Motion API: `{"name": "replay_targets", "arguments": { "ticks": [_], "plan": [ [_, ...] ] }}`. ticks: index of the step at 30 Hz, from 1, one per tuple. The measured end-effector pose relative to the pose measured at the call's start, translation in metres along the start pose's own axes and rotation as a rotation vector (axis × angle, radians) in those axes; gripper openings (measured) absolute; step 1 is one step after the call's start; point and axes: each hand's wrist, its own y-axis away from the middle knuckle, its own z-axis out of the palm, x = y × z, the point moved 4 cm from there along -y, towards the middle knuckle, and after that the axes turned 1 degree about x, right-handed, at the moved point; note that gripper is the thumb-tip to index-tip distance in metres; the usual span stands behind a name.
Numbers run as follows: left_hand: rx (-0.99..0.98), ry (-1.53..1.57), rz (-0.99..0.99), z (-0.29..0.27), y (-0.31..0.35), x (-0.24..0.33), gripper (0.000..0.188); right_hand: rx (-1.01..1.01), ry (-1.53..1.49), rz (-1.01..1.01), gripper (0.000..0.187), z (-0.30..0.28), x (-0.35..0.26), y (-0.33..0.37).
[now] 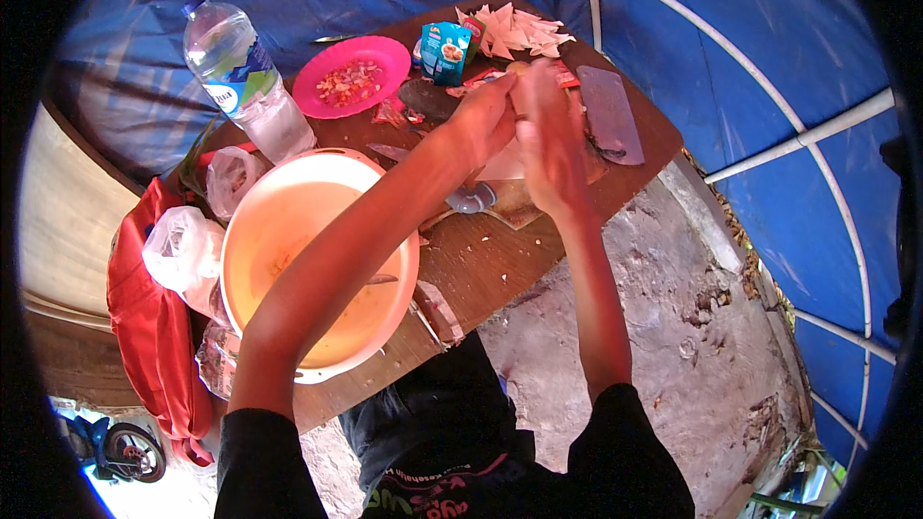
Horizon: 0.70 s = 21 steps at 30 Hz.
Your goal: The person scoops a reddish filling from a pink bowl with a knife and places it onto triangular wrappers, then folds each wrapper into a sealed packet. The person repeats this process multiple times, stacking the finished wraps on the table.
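Over the table's point(495, 264) right half, the fingers of the left hand point(484, 123) and blurred right hand point(552, 139) come close together; whether they hold anything, I cannot tell. Beyond, pale triangular sheets point(514, 34) lie by the far edge, a turquoise packet point(445, 54) to their left; a pale slab point(611, 113) lies near the right edge.

Laid out like a clock face with 12 at its far edge, a table point(481, 269) carries a tub point(279, 197) at 8 o'clock, a bottle point(245, 77) at 10 and, at 11, a plate point(399, 62) with chopped pieces point(351, 84) on it. A pouch point(444, 53) stands at 12; a pile of triangular pieces point(514, 31) lies at 1, a flat board point(611, 115) at 2. The left hand point(487, 120) and right hand point(550, 139) are near 1, above the tabletop; plastic bags point(183, 245) sit at 9, beside the tub.
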Motion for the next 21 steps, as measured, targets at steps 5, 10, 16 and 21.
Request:
{"name": "replay_targets", "arguments": {
  "ticks": [5,10,16,21],
  "plan": [
    [0.032,-0.121,-0.007,0.0,0.01,0.005,0.031,0.142,-0.637,0.453,0.059,0.003,0.03,-0.002],
    [0.006,-0.269,-0.01,0.002,0.013,0.009,0.036,0.096,-1.242,0.8,0.04,0.013,0.026,0.01],
    [0.08,-0.181,-0.197,0.001,0.013,0.003,0.035,0.237,-0.196,0.017,0.038,-0.014,-0.011,-0.004],
    [0.021,-0.135,-0.056,-0.004,0.013,-0.001,0.034,0.057,-0.251,-0.046,0.054,-0.019,-0.018,0.001]
  ]
}}
